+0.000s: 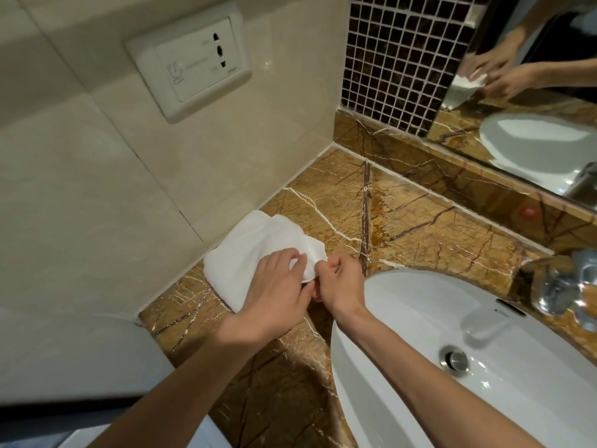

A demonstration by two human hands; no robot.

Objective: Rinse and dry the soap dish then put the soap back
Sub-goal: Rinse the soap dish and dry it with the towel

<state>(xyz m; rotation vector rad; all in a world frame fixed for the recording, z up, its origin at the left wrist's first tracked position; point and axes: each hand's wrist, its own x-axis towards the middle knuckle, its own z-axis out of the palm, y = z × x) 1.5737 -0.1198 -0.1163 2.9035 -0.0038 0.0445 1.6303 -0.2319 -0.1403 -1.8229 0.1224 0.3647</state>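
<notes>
A white towel (245,250) lies on the brown marble counter (403,221) against the left wall. At its right end a smooth white rounded piece shows, which looks like the soap dish (312,257); the towel and my hands cover most of it. My left hand (274,289) rests on the towel with its fingers curled over the towel and the dish. My right hand (339,282) pinches the dish's near edge between thumb and fingers. No soap is in view.
A white basin (403,305) with a metal drain (456,358) sits right of my hands, and a chrome tap (562,286) stands behind it. A wall socket (190,63) is above the towel. The mirror (533,92) reflects my hands.
</notes>
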